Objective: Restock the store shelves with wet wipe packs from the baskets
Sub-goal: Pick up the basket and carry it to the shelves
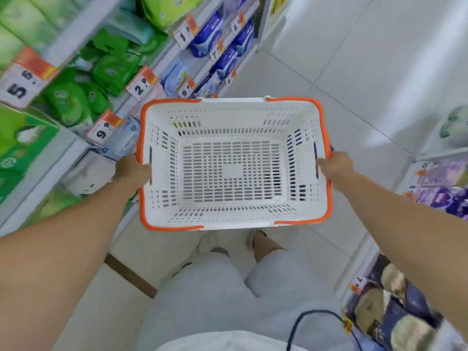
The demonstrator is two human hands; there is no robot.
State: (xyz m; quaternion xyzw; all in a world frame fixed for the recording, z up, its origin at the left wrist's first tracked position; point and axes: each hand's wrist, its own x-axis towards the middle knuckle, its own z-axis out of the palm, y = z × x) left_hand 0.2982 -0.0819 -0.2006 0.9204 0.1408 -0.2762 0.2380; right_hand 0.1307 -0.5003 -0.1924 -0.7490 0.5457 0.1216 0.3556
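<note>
Apparently this round is finished: the basket [233, 163] between the left hand [133, 171] and right hand [335, 167], each gripping a side, holds no packs; shelves [83, 34] beyond the left hand look stocked

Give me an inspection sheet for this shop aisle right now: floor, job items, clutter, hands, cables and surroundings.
Surface: pale tiled floor, bare where it shows.
Job's things: white slotted plastic basket with orange rim, held level over the floor, nothing inside; green wet wipe packs and blue wet wipe packs on the white shelves to the left.
Clutter: nothing seen.
Grippers: left hand grips the basket's left rim; right hand grips its right rim.
Cables: dark cable looping near the person's grey shorts.
Surroundings: price tags on the shelf edges; purple packs on the right shelving, blurred.
</note>
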